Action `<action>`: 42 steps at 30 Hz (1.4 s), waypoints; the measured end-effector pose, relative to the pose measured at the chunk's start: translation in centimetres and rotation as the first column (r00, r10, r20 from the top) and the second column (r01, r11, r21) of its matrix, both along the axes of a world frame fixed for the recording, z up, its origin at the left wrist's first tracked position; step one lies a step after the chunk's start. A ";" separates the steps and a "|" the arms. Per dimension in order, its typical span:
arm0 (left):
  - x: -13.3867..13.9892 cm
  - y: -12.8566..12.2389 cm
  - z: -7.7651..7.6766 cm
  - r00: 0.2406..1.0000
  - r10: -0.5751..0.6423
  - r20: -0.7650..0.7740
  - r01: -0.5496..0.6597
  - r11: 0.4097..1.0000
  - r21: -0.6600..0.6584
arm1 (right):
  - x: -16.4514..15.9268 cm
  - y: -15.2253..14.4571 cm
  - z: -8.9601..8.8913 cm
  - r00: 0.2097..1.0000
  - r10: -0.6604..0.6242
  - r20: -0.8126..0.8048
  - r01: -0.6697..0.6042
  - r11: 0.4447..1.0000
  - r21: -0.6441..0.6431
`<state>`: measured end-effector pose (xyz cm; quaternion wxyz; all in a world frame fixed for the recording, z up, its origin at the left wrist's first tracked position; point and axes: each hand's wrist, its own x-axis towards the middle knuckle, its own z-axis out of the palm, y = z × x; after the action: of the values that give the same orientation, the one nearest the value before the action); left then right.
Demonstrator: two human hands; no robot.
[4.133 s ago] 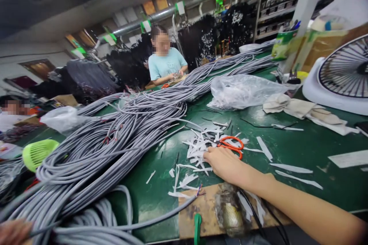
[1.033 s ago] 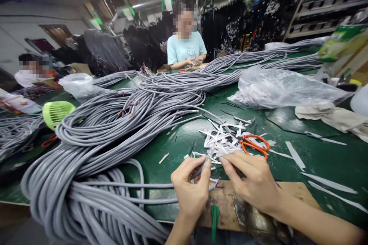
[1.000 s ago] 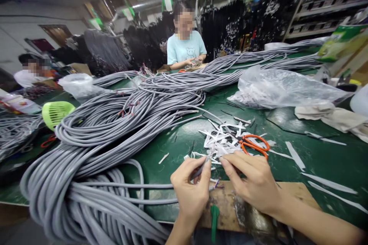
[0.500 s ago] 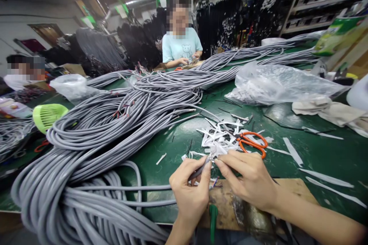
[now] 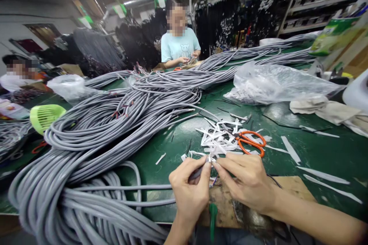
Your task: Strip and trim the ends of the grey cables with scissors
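Observation:
My left hand [image 5: 189, 185] is closed round a grey cable [image 5: 196, 174], its thumb and forefinger near the stripped end. Pale, frayed material [image 5: 211, 157] shows at that end, between both hands. There my right hand [image 5: 248, 180] pinches with thumb and forefinger; what exactly lies between its fingertips is too small to make out. Thin coloured wire ends [image 5: 213, 181] show just below the fingers. Beyond my hands lies a heap of white strips [image 5: 214, 139], with orange-handled scissors [image 5: 262, 143] at its right side.
Large coils of grey cable [image 5: 86, 134] cover the left and back of the green table [image 5: 161, 145]. A clear plastic bag [image 5: 276, 84] and a pale cloth [image 5: 330, 111] lie to the right. A wooden board [image 5: 299, 189] is under my right hand. A co-worker [image 5: 180, 48] sits opposite.
My right fingertips have moved slightly left, closer to the cable end and my left fingers. The left hand keeps its hold. The view has shifted a little.

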<state>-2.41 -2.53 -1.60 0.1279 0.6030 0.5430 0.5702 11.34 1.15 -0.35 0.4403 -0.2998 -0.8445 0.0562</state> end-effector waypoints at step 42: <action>-0.3 0.9 -0.4 0.923 0.066 0.379 0.015 0.978 -0.208 | 0.6 2.7 0.8 0.954 -0.282 -0.103 0.205 0.863 -0.462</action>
<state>-2.72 -1.66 -1.95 0.2864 0.4558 0.5715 0.6193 11.96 3.84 0.44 0.4326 -0.4913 -0.7242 0.2168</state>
